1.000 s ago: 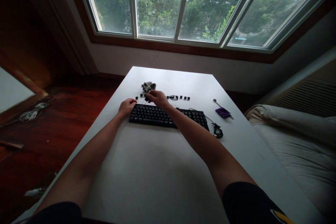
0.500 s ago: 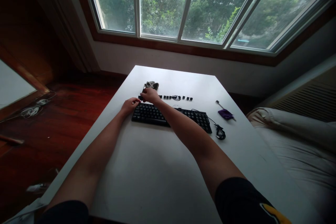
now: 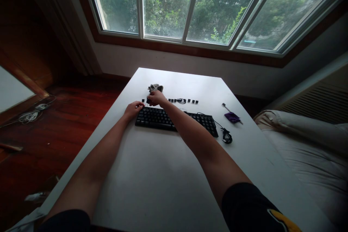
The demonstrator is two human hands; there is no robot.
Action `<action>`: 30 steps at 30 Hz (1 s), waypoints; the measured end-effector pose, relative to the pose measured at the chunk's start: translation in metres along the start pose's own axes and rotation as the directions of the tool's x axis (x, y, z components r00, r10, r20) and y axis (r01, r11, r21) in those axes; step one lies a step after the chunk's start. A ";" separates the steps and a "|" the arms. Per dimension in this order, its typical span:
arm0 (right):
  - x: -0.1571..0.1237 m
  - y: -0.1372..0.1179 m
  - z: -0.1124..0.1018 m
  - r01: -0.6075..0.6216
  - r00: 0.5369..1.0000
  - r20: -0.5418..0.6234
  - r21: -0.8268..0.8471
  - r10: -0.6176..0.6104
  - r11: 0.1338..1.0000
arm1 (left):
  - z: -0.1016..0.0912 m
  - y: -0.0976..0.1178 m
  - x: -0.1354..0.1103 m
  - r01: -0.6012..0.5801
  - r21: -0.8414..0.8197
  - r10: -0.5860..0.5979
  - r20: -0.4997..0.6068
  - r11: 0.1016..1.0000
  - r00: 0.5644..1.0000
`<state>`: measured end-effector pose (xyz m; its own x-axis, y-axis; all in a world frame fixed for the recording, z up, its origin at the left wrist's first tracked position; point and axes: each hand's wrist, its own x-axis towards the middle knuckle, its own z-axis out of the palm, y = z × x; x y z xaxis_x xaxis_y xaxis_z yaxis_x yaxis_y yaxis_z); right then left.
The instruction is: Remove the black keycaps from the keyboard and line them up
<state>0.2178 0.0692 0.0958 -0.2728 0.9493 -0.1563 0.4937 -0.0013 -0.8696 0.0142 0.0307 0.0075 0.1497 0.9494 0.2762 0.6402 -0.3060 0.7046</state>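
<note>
A black keyboard (image 3: 154, 118) lies across the white table, partly covered by my right forearm. My left hand (image 3: 133, 109) is at its back left corner, fingers curled together against the edge. Just above that corner, my right hand (image 3: 157, 98) pinches a small dark keycap puller (image 3: 148, 100); thin wires run down from it toward the top row. Behind the keyboard runs a row of small black keycaps (image 3: 175, 100), and my right hand hides part of it. One lone keycap (image 3: 143, 100) sits left of the right hand.
A grey and black furry object (image 3: 156, 87) lies behind my right hand. Among the keycaps is a small rounded dark item (image 3: 181, 100). To the right are a coiled black cable (image 3: 227, 136), a purple cloth pouch (image 3: 232, 117) and a small brush (image 3: 226, 107). A white table (image 3: 163, 174) stands before the window.
My right hand has brought the puller down toward the keyboard's back left corner, leaving the leftmost keycap apart from it. My left hand stays at the corner. The view has shifted slightly.
</note>
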 end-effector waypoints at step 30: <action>-0.078 0.023 0.020 0.339 0.899 -0.206 -0.231 -0.386 0.912 | -0.008 0.016 -0.007 -0.208 -0.007 0.207 0.119 0.978 0.971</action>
<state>0.2339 -0.0112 0.0784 -0.2661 0.9188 0.2914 0.5487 0.3929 -0.7379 0.0176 0.0189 0.0224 0.3676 0.8668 0.3369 0.5900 -0.4974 0.6360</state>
